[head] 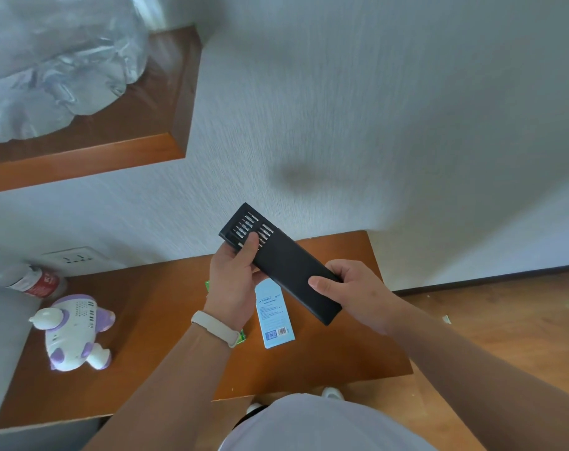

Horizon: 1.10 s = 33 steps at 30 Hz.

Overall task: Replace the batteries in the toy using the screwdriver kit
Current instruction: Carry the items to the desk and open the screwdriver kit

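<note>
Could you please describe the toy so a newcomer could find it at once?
Start at the wooden table. On its left part, near a bottle with a red label, lies the toy. It alone is white and purple, with rounded limbs.

Two hands show, the left hand (232,284) and the right hand (351,291), both gripping one black screwdriver kit (289,271). Its bared bits lie in two groups, too small to count. On the one worktop (146,320) are one white-and-purple toy (73,332) at the left, one bottle (37,281) at the far left, one blue-and-white box (273,315) and one green pack (242,336), mostly hidden. There is one wristband (214,327), one wall socket (76,257), one plastic bag (58,60) far left, and two white shoes (332,392) nearest.
</note>
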Available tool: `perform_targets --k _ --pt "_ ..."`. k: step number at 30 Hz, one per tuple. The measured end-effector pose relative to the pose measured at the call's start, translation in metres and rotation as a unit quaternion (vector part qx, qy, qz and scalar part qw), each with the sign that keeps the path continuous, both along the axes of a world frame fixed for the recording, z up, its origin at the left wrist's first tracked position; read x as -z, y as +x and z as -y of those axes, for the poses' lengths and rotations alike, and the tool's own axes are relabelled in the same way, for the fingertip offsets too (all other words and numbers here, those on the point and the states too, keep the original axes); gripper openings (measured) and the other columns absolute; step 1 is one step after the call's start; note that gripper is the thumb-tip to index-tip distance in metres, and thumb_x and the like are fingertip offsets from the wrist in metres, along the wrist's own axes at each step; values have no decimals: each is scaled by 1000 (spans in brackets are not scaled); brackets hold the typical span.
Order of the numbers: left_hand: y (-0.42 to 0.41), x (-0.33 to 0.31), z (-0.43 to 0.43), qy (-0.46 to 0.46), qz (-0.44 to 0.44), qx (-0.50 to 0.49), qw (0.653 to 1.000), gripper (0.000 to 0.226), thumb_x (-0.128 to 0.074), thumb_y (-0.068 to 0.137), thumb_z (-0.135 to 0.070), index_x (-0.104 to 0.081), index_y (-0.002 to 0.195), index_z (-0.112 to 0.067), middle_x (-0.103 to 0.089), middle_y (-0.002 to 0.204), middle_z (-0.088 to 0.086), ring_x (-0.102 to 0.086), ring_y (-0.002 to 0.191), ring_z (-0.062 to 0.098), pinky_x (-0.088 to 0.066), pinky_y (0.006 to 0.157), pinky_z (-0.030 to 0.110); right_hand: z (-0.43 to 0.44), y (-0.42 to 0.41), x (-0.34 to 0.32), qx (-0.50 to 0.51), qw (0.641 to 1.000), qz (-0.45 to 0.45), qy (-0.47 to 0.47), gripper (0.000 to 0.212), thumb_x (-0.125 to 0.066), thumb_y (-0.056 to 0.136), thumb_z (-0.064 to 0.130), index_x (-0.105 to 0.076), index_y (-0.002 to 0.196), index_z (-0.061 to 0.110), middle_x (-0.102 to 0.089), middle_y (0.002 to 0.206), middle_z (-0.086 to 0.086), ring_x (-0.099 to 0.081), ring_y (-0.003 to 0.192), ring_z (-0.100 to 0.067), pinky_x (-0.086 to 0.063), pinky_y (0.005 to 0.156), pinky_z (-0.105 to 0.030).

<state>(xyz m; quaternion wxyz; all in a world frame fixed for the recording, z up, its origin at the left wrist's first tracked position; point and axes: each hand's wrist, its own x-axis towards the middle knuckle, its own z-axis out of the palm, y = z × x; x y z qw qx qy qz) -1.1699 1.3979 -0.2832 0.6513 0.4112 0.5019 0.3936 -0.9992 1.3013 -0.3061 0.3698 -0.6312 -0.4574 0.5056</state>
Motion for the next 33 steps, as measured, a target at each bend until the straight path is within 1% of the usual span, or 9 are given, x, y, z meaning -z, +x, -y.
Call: perform_targets --k 6,9,13,17,20,23,27,30,33 --pt "0 2 -17 -18 24 -30 999 16 -51 103 -21 -61 114 -16 -75 108 2 -72 101 19 -59 82 39 11 13 3 0 999 31 -26 26 -57 97 40 -57 82 19 -58 77 2 -61 74 -13 -49 68 -21" --pt "-10 3 -33 -11 0 -26 1000 17 -52 103 -21 -60 116 -13 -75 104 3 -72 101 22 -59 83 40 24 25 10 -8 997 50 -50 30 -59 96 39 -54 76 17 -54 71 2 -55 67 -12 -47 65 -24" --pt "-21 11 -38 -18 -17 -36 999 16 -53 103 -21 -59 116 -14 -76 102 2 -74 97 19 -57 85 43 35 38 20 21 997 40 -61 33 -60 96 37 -56 80 8 -56 77 -12 -60 72 -24 -50 65 -26" --pt "-21 25 -29 -39 -46 -22 998 18 -53 103 -22 -59 117 -13 -75 105 5 -74 94 19 -58 80 40 38 44 38 9 995 72 -67 30 -57 97 31 -54 81 6 -51 71 -3 -54 66 -15 -46 63 -27" --pt "-15 38 -18 -69 -65 8 995 21 -55 102 -21 -60 119 -11 -76 106 7 -74 95 22 -58 84 45 38 46 58 -2 992 104 -73 25 -54 96 24 -53 85 1 -49 70 -3 -50 63 -15 -44 61 -28" --pt "-8 52 -4 -101 -73 31 992 17 -57 101 -19 -62 115 -12 -76 105 9 -74 96 25 -59 81 44 39 48 81 -8 983 172 -70 21 -51 98 25 -56 84 10 -51 69 1 -50 61 -11 -44 60 -26" --pt "0 71 14 -131 -83 37 987 17 -57 100 -19 -62 116 -13 -76 106 10 -74 97 26 -59 82 45 37 50 114 -13 947 318 -43 18 -49 100 31 -57 85 23 -54 77 5 -55 68 -9 -55 68 -27" --pt "3 81 23 -142 -93 39 985 18 -57 101 -20 -62 117 -14 -77 106 8 -74 97 25 -60 82 45 34 48 134 0 919 395 -18 18 -52 99 31 -59 86 22 -50 78 6 -52 67 -8 -53 63 -26" --pt "2 86 26 -152 -99 38 983 22 -57 101 -22 -62 120 -13 -76 107 8 -74 99 25 -59 84 46 30 43 148 -10 907 420 -19 16 -53 98 31 -63 90 22 -49 79 7 -52 65 -8 -52 59 -24"
